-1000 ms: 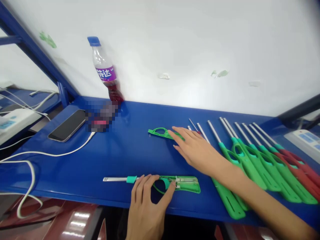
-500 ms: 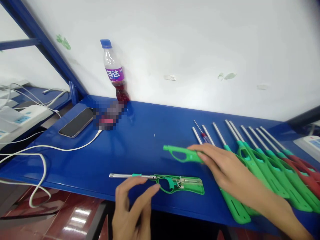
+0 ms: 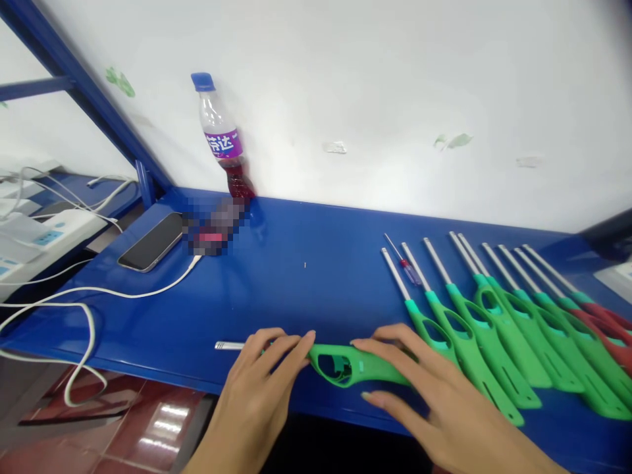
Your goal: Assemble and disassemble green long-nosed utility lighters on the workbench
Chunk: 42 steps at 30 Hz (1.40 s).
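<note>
A long-necked gas lighter [image 3: 372, 366] with a green handle and a metal barrel [image 3: 228, 345] lies near the table's front edge. A green cover half sits over its handle, and teal parts show through the trigger opening. My left hand [image 3: 264, 378] is closed around the lighter's neck, hiding part of the barrel. Over the handle's right end, my right hand [image 3: 437, 395] grips the cover, fingers on top and thumb along the near side. Just right of it lies a row of several lighters [image 3: 494, 316], mostly green, with red ones at the far right.
A screwdriver [image 3: 407, 266] lies among the barrels, and a tiny screw-like piece [image 3: 305, 265] is mid-table. At the back left are a drink bottle [image 3: 222, 131], a phone [image 3: 153, 242], a blurred item and a white cable [image 3: 133, 295]. A wall [image 3: 345, 79] closes the back.
My right hand has brought the green cover half down and left onto the opened lighter, covering its inside. My left hand has closed over the lighter's neck.
</note>
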Available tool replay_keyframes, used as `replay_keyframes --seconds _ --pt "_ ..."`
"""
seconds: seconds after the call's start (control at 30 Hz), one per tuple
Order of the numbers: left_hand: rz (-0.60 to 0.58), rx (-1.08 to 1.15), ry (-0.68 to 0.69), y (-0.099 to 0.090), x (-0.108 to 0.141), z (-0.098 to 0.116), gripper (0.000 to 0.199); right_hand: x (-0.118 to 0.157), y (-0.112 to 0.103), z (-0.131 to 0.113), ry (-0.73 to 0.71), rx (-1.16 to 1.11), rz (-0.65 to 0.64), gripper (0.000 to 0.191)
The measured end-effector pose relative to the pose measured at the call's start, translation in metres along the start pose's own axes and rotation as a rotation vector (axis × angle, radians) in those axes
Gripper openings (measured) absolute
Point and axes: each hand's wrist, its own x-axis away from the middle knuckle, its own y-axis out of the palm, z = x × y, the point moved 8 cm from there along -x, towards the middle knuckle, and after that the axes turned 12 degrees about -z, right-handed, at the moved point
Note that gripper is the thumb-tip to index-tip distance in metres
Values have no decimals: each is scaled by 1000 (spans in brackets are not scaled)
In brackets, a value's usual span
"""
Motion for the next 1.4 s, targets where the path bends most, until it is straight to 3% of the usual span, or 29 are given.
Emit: replay_keyframes --seconds 0.2,0.6,0.87,1.2,1.4 --pt "-68 -54 -98 3 -3 -10 43 -8 4 -10 -43 166 64 46" --pt "-170 -83 -126 14 1 -11 45 -8 14 -9 -36 170 108 42" --pt "-134 -138 -85 13 -3 -10 43 -6 11 -9 -32 199 152 41" --pt "-123 -146 -64 11 -1 -14 57 -8 16 -14 -30 170 124 42" --pt "-166 -165 -67 11 -3 -13 59 -7 13 -16 -39 147 184 44"
